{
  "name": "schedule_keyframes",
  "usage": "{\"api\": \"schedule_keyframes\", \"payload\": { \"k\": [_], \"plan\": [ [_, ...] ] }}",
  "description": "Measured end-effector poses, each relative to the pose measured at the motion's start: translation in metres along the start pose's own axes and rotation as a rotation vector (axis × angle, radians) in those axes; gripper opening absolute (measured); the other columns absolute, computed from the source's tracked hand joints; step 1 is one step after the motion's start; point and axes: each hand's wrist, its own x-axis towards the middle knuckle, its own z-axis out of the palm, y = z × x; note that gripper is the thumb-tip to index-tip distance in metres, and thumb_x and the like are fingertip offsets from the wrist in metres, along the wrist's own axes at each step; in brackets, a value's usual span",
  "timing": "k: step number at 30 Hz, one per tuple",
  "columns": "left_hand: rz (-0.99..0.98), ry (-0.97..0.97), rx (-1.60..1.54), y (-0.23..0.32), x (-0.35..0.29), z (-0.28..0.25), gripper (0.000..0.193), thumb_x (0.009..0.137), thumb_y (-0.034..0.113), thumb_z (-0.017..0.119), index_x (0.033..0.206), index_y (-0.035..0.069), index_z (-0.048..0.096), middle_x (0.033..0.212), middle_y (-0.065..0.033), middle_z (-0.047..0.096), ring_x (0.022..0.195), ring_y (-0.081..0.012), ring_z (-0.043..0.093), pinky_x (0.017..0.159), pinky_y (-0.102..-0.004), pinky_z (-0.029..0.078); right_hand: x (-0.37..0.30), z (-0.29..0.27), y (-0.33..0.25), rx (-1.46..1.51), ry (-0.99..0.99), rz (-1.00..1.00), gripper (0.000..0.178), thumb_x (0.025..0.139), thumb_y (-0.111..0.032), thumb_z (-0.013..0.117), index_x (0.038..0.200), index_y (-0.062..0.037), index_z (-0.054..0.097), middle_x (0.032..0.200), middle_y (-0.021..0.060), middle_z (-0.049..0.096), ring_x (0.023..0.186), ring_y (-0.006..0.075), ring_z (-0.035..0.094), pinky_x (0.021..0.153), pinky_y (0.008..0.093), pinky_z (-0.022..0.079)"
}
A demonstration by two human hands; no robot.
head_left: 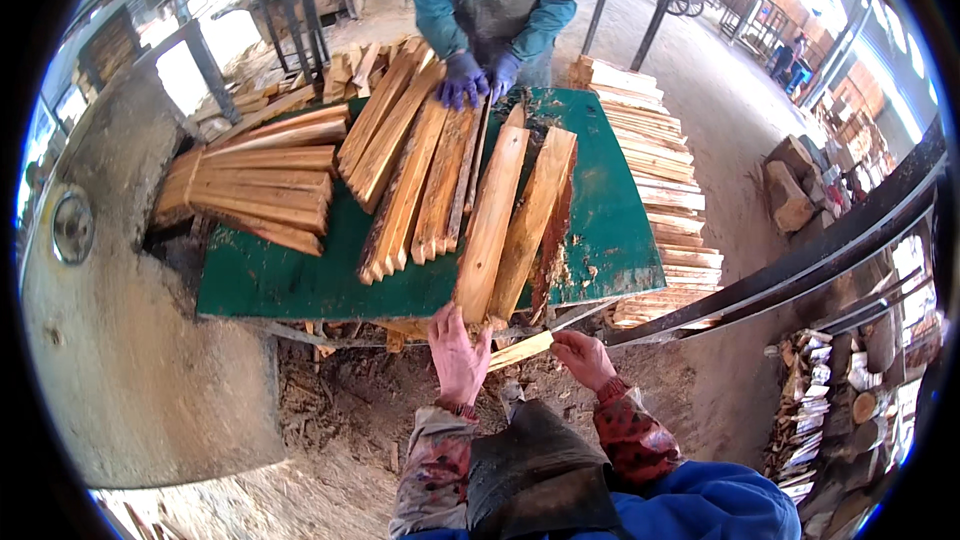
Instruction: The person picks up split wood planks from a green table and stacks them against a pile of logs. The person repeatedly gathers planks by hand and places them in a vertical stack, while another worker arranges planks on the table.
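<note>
At the near edge of the green tabletop (420,287), my left hand (456,352) has its fingers closed on the near end of a pale wooden plank (492,225). My right hand (585,358) pinches a thin wooden strip (520,351), just off that edge. The strip's other end reaches to my left hand; whether that hand also touches it, I cannot tell. Another plank (540,215) with dark bark on its side lies to the right of the first. Left of them, several split planks (405,210) lie side by side, pointing toward me.
Opposite me stands a co-worker in an apron, gloved hands (475,78) at the planks' far ends. A tied bundle of slats (250,180) lies at the left, by a rounded concrete-like surface (150,360). Stacked boards (660,200) rise along the table's right side, before a dark metal bar (800,260).
</note>
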Motion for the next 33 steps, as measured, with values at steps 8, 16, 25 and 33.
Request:
{"api": "schedule_keyframes", "payload": {
  "k": [8, 16, 25, 33],
  "plan": [
    [-0.088, -0.246, 0.049, -0.017, 0.038, 0.02, 0.065, 0.075, 0.007, 0.072, 0.131, -0.003, 0.042, 0.131, -0.0235, 0.049, 0.113, -0.0398, 0.054, 0.093, -0.0438, 0.048, 0.048, -0.02, -0.026, -0.131, 0.024, -0.075, 0.031, 0.09, -0.016, 0.067, 0.115, 0.0024, 0.063, 0.095, 0.0098, 0.071, 0.085, 0.0109, 0.066, 0.075, 0.0271, 0.053],
    [-0.387, -0.356, -0.393, -0.008, 0.014, 0.02, 0.046, 0.078, 0.008, 0.071, 0.119, -0.005, 0.054, 0.105, -0.0215, 0.066, 0.093, -0.0308, 0.067, 0.082, -0.0381, 0.053, 0.074, -0.013, -0.022, 0.078, -0.019, 0.09, 0.039, 0.094, -0.015, 0.062, 0.125, 0.0065, 0.055, 0.105, 0.011, 0.069, 0.089, 0.0131, 0.067, 0.077, 0.0268, 0.055],
    [0.053, -0.175, -0.107, 0.052, 0.011, 0.017, 0.043, 0.075, -0.002, 0.064, 0.116, -0.003, 0.051, 0.102, -0.0228, 0.059, 0.091, -0.0403, 0.059, 0.081, -0.0471, 0.05, 0.076, -0.023, -0.024, 0.287, -0.003, 0.178, 0.043, 0.097, -0.021, 0.061, 0.13, 0.0043, 0.052, 0.097, 0.0079, 0.068, 0.08, 0.0136, 0.068, 0.066, 0.0262, 0.056],
    [0.18, -0.482, -0.239, 0.087, -0.009, 0.034, 0.041, 0.072, 0.007, 0.072, 0.11, 0.0, 0.058, 0.12, -0.0161, 0.055, 0.109, -0.0371, 0.052, 0.094, -0.0463, 0.045, 0.083, -0.021, -0.016, 0.31, 0.117, 0.159, 0.031, 0.091, -0.023, 0.069, 0.104, 0.003, 0.057, 0.09, 0.0013, 0.06, 0.079, 0.007, 0.054, 0.067, 0.0245, 0.046]
  ]
}}
